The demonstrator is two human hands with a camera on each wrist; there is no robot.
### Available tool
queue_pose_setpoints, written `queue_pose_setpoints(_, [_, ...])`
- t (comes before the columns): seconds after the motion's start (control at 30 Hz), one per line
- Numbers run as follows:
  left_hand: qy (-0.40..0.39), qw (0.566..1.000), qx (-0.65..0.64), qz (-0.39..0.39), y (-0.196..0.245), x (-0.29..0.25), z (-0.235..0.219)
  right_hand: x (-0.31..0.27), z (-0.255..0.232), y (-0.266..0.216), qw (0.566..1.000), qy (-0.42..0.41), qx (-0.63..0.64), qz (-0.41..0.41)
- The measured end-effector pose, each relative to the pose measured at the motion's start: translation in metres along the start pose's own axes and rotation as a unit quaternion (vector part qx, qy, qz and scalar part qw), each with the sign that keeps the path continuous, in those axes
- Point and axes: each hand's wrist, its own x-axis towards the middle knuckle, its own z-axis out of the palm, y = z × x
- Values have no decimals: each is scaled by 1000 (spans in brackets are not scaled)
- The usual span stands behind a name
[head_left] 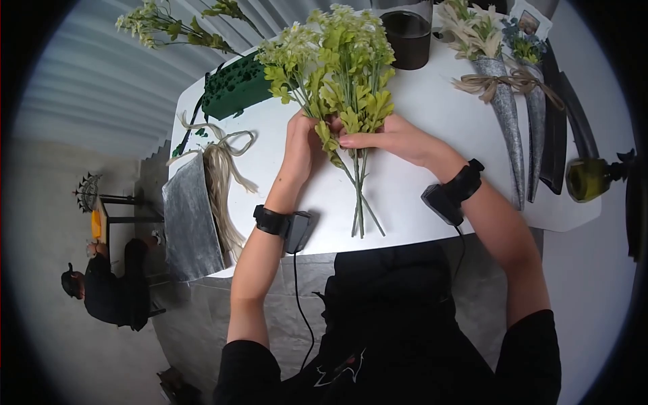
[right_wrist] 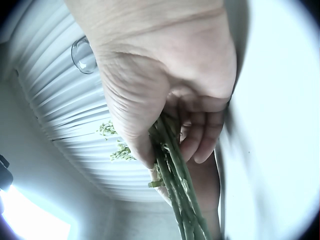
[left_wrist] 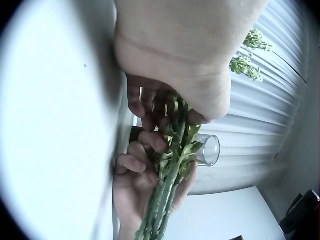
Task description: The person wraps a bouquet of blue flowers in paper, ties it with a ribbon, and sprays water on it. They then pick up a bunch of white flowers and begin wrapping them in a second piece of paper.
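Observation:
A bunch of white-flowered stems with yellow-green leaves (head_left: 347, 57) is held over the white table, blooms pointing away from me. My left hand (head_left: 302, 140) grips it from the left, its fingers partly hidden by leaves. From the other side my right hand (head_left: 405, 140) pinches the stems, the thumb lying across the front. Below both hands the bare green stems (head_left: 358, 202) cross and fan out toward the table's near edge. In the right wrist view the stems (right_wrist: 177, 185) run between thumb and curled fingers. Fingers of both hands surround the leafy stems (left_wrist: 172, 165) in the left wrist view.
Green floral foam (head_left: 236, 88) stands back left, with another flower spray (head_left: 196, 34) beyond. A grey cone wrap (head_left: 192, 223) with raffia (head_left: 219, 169) lies left. A dark pot (head_left: 408, 40) stands behind; two wrapped bouquets (head_left: 506, 115) and a green bottle (head_left: 586, 179) are right. Another person (head_left: 115, 287) sits far left.

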Motion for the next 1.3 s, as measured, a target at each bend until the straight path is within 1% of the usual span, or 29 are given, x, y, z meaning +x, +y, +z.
queue_pose_setpoints(0.07, [53, 999, 3, -7, 0, 0, 2, 0, 1, -2, 1000, 2, 6, -9])
queue_pose_setpoints(0.1, [54, 999, 3, -7, -1, 1, 0, 0, 0, -4, 1000, 2, 4, 11])
queue_pose_setpoints(0.13, [74, 997, 16, 9, -2, 3, -1, 0, 0, -5, 1000, 1, 2, 31])
queue_pose_setpoints(0.17, [94, 995, 29, 25, -5, 3, -2, 0, -1, -3, 999, 0, 2, 34])
queue_pose_setpoints(0.2, [96, 995, 27, 23, -6, 3, -5, 1, -2, -1, 999, 0, 7, 34])
queue_pose_setpoints(0.27, [76, 994, 29, 71, 1, 2, -6, 0, -2, -1, 999, -2, 13, 35])
queue_pose_setpoints(0.3, [80, 992, 49, 83, 5, 2, -6, -1, -2, -2, 999, 0, 8, 46])
queue_pose_setpoints(0.33, [81, 992, 49, 84, 6, 1, -6, -1, -2, -4, 998, 2, 2, 56])
queue_pose_setpoints(0.4, [104, 992, 39, 60, 7, 1, -5, -1, -2, -6, 998, 0, 10, 59])
queue_pose_setpoints(0.43, [103, 992, 39, 59, 7, 2, -5, -3, -2, -7, 998, 0, 19, 63])
queue_pose_setpoints(0.6, [150, 987, 16, 61, 5, 1, -4, -2, -2, -3, 998, 9, 24, 58])
queue_pose_setpoints(0.77, [140, 986, 42, 77, 5, -1, -1, -2, -2, -3, 998, 7, 21, 56])
queue_pose_setpoints(0.87, [138, 984, 66, 90, 6, -3, -4, 1, -3, 0, 998, 3, 41, 42])
queue_pose_setpoints(0.93, [136, 982, 80, 101, 8, -3, -4, -1, -3, -2, 998, 5, 46, 49])
queue_pose_setpoints(1.0, [159, 979, 58, 114, 8, -3, -1, -1, -3, -4, 998, 5, 48, 45])
queue_pose_setpoints(1.1, [137, 981, 48, 127, 5, -4, -7, -2, -3, -6, 998, 8, 50, 47])
queue_pose_setpoints(1.13, [138, 981, 48, 125, 3, -4, -8, -2, -2, -6, 998, 9, 47, 51])
queue_pose_setpoints(1.2, [145, 977, 17, 158, 2, -3, -12, -2, -1, -6, 997, 7, 49, 54])
queue_pose_setpoints(1.23, [146, 976, 17, 159, 3, -4, -10, -2, -1, -7, 997, 5, 49, 54])
queue_pose_setpoints(1.3, [181, 971, -17, 155, 5, -3, -7, -1, -2, -6, 997, 6, 53, 53])
